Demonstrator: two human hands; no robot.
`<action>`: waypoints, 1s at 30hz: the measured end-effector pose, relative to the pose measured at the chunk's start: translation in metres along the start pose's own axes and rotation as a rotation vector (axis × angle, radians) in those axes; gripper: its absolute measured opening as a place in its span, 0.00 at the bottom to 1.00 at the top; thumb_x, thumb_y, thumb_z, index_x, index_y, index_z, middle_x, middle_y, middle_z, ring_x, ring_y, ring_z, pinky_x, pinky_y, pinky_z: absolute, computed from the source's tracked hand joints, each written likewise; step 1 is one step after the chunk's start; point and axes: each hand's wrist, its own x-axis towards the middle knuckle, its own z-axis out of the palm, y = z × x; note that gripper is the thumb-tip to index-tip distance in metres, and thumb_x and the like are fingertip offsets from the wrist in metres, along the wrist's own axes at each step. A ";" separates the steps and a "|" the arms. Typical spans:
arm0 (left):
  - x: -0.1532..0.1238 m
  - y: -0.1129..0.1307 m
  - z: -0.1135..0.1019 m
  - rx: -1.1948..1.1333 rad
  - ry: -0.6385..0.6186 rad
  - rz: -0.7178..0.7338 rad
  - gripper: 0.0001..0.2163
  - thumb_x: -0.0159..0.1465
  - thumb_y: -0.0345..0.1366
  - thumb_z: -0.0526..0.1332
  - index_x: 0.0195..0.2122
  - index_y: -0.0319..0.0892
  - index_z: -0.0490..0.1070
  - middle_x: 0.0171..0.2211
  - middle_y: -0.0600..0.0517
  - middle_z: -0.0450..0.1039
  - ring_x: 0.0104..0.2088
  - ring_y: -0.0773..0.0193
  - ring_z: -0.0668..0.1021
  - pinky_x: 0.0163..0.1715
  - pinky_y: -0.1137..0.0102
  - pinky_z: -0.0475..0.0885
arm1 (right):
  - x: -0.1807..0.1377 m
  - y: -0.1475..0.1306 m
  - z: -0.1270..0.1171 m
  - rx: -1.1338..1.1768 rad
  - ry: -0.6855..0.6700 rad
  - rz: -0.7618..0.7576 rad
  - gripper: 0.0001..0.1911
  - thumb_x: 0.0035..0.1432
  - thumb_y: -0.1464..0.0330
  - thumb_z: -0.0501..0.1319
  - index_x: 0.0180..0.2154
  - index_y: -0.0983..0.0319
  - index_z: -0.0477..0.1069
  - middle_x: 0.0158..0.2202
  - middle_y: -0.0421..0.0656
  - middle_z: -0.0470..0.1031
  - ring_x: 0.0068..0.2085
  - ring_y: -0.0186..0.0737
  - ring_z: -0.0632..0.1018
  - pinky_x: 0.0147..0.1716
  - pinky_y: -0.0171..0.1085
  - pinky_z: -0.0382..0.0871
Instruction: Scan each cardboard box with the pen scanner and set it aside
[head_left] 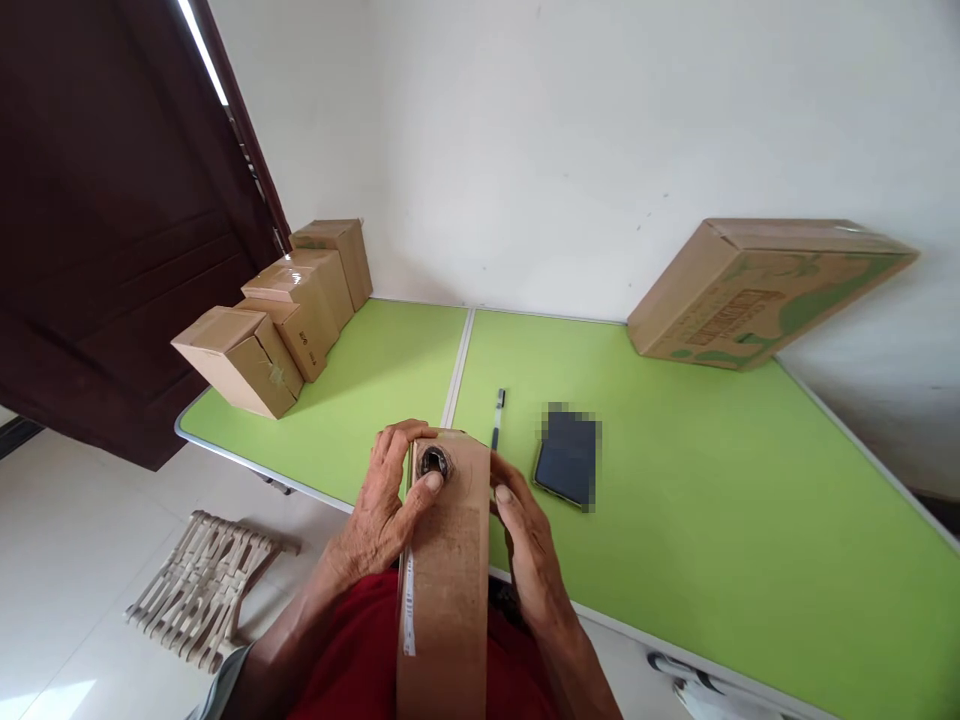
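A narrow cardboard box (450, 580) stands between my hands at the table's near edge, close to my body. My left hand (386, 500) grips its left side, fingers over the top far corner. The left thumb lies beside a dark-rimmed round hole (433, 462) in the box's upper face; whether the dark ring is a separate piece I cannot tell. On the opposite side, my right hand (529, 540) presses against the box, its fingertips partly hidden behind it. A white label (409, 605) runs along the box's left edge.
Several cardboard boxes (259, 360) stand in a row at the left of the green table (675, 480). A larger printed box (757, 295) leans at the back right. A pen (499, 415) and a dark phone-like object (568, 458), partly blurred, lie nearby. A woven stool (206, 585) stands on the floor.
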 end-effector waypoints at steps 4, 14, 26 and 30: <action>0.003 0.010 0.011 0.022 -0.008 0.046 0.14 0.80 0.44 0.49 0.61 0.50 0.66 0.60 0.46 0.69 0.64 0.53 0.68 0.66 0.57 0.62 | 0.005 -0.041 0.002 -0.306 0.045 -0.198 0.30 0.63 0.51 0.66 0.61 0.56 0.70 0.64 0.52 0.74 0.63 0.57 0.75 0.62 0.51 0.70; 0.011 0.008 0.016 0.081 0.044 0.004 0.11 0.76 0.33 0.55 0.56 0.49 0.71 0.55 0.48 0.71 0.59 0.54 0.71 0.63 0.58 0.65 | 0.014 -0.062 0.011 -0.457 0.019 -0.194 0.22 0.58 0.55 0.67 0.51 0.57 0.75 0.53 0.51 0.82 0.52 0.58 0.82 0.54 0.53 0.75; 0.003 -0.004 0.010 0.066 0.156 -0.041 0.11 0.72 0.31 0.54 0.52 0.46 0.71 0.53 0.46 0.73 0.54 0.54 0.74 0.57 0.58 0.67 | 0.108 -0.003 -0.022 -0.920 0.147 0.164 0.09 0.68 0.66 0.63 0.34 0.62 0.73 0.42 0.59 0.80 0.48 0.59 0.81 0.44 0.48 0.69; 0.003 -0.005 0.009 0.043 0.155 -0.054 0.10 0.73 0.33 0.55 0.52 0.46 0.70 0.53 0.47 0.73 0.54 0.54 0.73 0.57 0.58 0.67 | 0.123 0.007 -0.020 -0.861 0.174 0.286 0.09 0.66 0.66 0.68 0.35 0.62 0.73 0.39 0.43 0.78 0.42 0.44 0.80 0.46 0.46 0.73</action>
